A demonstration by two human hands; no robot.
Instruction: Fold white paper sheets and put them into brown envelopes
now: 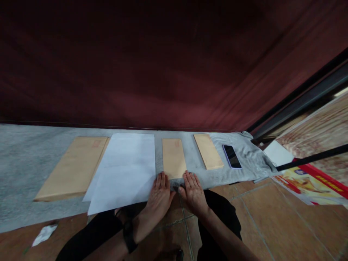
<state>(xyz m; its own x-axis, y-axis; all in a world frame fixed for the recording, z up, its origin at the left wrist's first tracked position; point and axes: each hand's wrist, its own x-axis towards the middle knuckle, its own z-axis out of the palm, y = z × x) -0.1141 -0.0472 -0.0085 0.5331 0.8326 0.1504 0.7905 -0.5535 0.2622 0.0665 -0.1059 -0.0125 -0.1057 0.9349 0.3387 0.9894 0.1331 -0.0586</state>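
Observation:
A small brown paper envelope (174,157) with faint red print near its far end lies flat on a grey cloth (187,145) in front of me. My left hand (161,190) rests flat at its near left corner, fingers stretched out. At the near right corner my right hand (193,188) lies the same way, fingertips at the edge. Neither hand grips anything. Left of the envelope are overlapping sheets of white paper (127,170), their right edge close to my left hand. A stack of small brown envelopes (208,151) lies to the right.
Larger brown envelopes (72,168) lie stacked at the left. A phone (232,156) sits on the cloth at the right. Behind rises a dark red fabric panel (163,72). A colourful printed box (312,181) and crumpled tissue (45,233) are on the tiled floor (285,221).

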